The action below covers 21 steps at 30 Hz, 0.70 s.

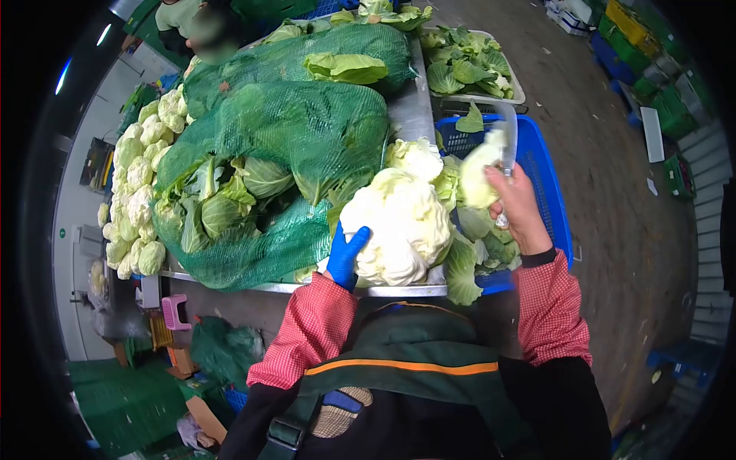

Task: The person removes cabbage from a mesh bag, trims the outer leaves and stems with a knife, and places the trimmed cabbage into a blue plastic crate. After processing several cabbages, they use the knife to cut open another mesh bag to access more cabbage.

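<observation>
Perhaps the cauliflower [406, 230] rolls if the left hand [345, 257], holding its side, slackens — the right hand [520, 203] clasps a knife [511, 142].

One left hand [347, 254], one right hand [523, 205] and one knife [510, 142] share the frame with at least two green mesh sacks [303, 115], one blue basket [553, 188], one white tray [516, 97], one pink stool [175, 313], one other person [179, 21] and piled pale cabbages [138, 203] too numerous to count.

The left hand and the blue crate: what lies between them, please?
The head view shows a large whitish vegetable between the left hand and the blue crate and, nearer the crate, green leaves.
</observation>
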Each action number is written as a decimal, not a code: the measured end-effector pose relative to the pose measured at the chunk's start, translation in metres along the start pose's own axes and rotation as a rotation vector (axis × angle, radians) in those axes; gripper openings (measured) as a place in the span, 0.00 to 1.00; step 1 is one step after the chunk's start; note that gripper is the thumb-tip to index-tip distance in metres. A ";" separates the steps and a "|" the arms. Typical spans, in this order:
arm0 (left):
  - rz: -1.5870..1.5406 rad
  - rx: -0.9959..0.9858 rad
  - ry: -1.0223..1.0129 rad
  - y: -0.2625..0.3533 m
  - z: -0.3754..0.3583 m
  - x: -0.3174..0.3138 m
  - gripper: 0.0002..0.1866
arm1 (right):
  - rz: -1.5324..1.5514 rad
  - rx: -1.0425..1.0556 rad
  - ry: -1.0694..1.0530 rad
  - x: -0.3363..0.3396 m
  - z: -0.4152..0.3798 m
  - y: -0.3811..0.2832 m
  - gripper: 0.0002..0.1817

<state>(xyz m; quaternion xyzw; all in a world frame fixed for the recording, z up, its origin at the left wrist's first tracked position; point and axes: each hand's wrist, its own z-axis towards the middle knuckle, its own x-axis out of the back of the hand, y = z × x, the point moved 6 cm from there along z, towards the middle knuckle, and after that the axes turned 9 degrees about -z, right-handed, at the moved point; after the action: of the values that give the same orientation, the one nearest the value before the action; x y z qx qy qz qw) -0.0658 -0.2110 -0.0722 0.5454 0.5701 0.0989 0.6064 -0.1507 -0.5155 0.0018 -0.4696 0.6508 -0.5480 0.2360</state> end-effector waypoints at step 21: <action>0.191 0.085 -0.449 0.041 0.005 -0.055 0.54 | 0.270 0.029 -0.220 -0.052 0.025 0.022 0.17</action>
<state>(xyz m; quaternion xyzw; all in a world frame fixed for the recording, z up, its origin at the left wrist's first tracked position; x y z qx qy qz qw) -0.0591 -0.2385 -0.0099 0.6303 0.3704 0.0079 0.6823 -0.1144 -0.4833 -0.0369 -0.4316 0.6702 -0.4658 0.3842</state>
